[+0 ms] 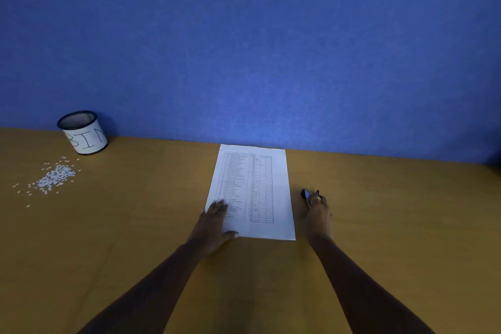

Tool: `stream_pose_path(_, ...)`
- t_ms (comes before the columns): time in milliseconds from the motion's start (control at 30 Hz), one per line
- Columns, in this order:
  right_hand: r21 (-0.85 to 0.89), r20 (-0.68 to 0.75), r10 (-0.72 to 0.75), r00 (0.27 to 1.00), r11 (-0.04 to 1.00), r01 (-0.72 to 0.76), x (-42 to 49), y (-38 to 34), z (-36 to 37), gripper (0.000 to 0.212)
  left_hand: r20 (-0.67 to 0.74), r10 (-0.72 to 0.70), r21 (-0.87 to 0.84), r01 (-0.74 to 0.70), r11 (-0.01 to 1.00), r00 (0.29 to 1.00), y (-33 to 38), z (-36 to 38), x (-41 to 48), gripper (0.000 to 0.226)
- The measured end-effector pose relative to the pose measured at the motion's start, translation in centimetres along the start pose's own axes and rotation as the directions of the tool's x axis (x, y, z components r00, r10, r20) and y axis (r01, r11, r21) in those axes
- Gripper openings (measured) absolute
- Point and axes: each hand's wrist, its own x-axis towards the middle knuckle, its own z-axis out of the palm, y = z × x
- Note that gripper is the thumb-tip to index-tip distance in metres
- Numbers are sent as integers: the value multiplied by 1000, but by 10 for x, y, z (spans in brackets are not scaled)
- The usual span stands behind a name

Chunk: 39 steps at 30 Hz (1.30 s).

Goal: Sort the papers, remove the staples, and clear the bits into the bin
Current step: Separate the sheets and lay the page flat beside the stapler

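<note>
The worktop (379, 238) carries printed papers (252, 192) at centre, scattered white bits (55, 177) and a mesh bin (84, 134) far left, the left hand (214, 222) pressed flat on the papers' near corner, and — just beside them — the right hand (318, 214) gripping a small dark tool (305, 194).

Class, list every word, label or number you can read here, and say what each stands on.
"BIN": hand-lettered on the white-banded black mesh cup.
Printed table on the white paper sheet: too small to read.
No other text shows.
</note>
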Motion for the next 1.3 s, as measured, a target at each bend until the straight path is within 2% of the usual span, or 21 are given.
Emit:
stream_pose_path(100,26,47,15,999,1000,-16,11,-4,-4,37,1,-3,-15,3,1000,1000,0,-1,0,85)
stream_pose_path(300,-70,233,-9,972,997,26,24,-3,-2,50,8,-9,-15,9,1000,1000,1,-2,1,84)
stream_pose_path(400,-39,286,85,954,996,-77,24,-5,-3,48,8,-10,-21,11,1000,1000,1,-1,0,84)
stream_pose_path(600,18,283,35,958,999,-42,23,-1,2,53,13,-14,-23,14,1000,1000,1,-1,0,84)
stream_pose_path(733,-29,269,-38,962,998,47,21,1,0,54,6,-12,-31,12,999,1000,0,-1,0,84)
stream_pose_path(833,-14,291,-1,957,1000,6,24,2,1,52,1,-12,-36,12,999,1000,0,-1,1,84)
stream_pose_path(900,-68,310,46,950,997,-26,24,0,-2,52,1,-14,-28,14,1000,1000,0,-1,0,85)
stream_pose_path(1100,-24,226,-18,974,999,24,14,-1,8,53,9,-16,-18,16,1000,1000,2,-3,0,84)
stream_pose_path(1200,-194,192,-43,980,978,81,11,0,12,43,9,-19,-20,19,1000,1000,2,-3,0,83)
stream_pose_path(1300,-292,180,-59,982,950,111,6,2,12,36,-18,-29,-55,28,998,999,2,-3,-2,78)
